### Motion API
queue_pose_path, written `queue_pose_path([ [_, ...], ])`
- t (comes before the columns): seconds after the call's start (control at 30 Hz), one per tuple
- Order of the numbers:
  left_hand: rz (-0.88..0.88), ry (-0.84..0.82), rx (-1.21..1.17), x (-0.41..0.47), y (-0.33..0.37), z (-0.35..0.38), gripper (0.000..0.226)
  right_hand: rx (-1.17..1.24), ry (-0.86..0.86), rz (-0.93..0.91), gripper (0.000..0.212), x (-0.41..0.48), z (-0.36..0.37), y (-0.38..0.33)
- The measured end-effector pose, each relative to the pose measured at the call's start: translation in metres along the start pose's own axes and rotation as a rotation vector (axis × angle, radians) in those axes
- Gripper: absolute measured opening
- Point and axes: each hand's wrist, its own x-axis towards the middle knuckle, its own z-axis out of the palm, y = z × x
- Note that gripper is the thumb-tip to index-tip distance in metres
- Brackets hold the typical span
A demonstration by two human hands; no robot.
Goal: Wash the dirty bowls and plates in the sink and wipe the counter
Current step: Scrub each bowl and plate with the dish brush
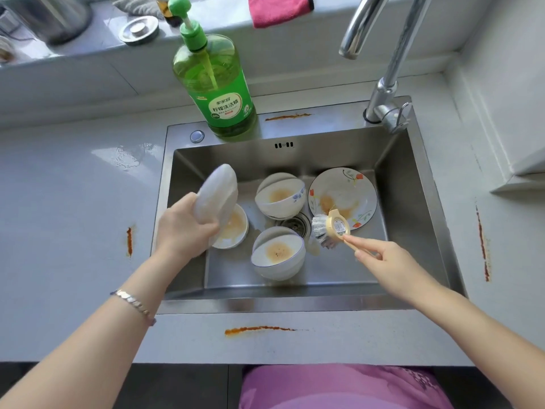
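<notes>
My left hand (184, 228) grips a white plate (218, 193), tilted on edge over the left side of the steel sink (413, 219). Under it lies a small dirty bowl (234, 231). My right hand (380, 256) pinches the wooden handle of a dish brush (330, 227), whose bristles point left near the drain (295, 224). Two blue-patterned bowls with brown residue sit in the basin, one at the back (280, 196) and one at the front (278, 253). A floral plate (343, 197) with brown stains leans at the back right.
A green dish soap bottle (219, 84) stands on the sink's back rim; the tap (383, 54) rises at the right. Orange sauce streaks mark the counter in front (256, 329), left (129, 242), right (482, 243) and behind (287, 117). A pink cloth (278, 8) hangs from the sill.
</notes>
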Motion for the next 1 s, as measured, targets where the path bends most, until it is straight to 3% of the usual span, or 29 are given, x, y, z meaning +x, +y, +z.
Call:
queue_pose_path([
  [0.27, 0.111, -0.164, 0.256, 0.03, -0.047, 0.055, 0.008, 0.042, 0.039, 0.022, 0.037, 0.011, 0.025, -0.005],
  [0.4, 0.296, -0.075, 0.197, 0.03, -0.08, 0.081, 0.008, 0.035, 0.065, 0.048, 0.037, 0.014, 0.032, -0.01],
  [0.5, 0.353, -0.106, 0.197, 0.03, -0.095, 0.092, 0.002, 0.026, 0.089, 0.06, 0.037, 0.015, 0.035, -0.014],
  [0.57, 0.381, -0.095, 0.164, 0.03, -0.104, 0.097, 0.015, 0.028, 0.105, 0.074, 0.037, 0.015, 0.037, -0.019],
  [0.87, 0.296, -0.129, 0.024, 0.026, -0.123, 0.116, 0.028, 0.023, 0.115, 0.101, 0.037, 0.012, 0.058, -0.027],
  [1.0, 0.106, -0.227, -0.016, 0.029, -0.124, 0.121, 0.019, 0.031, 0.109, 0.114, 0.038, 0.01, 0.068, -0.024],
])
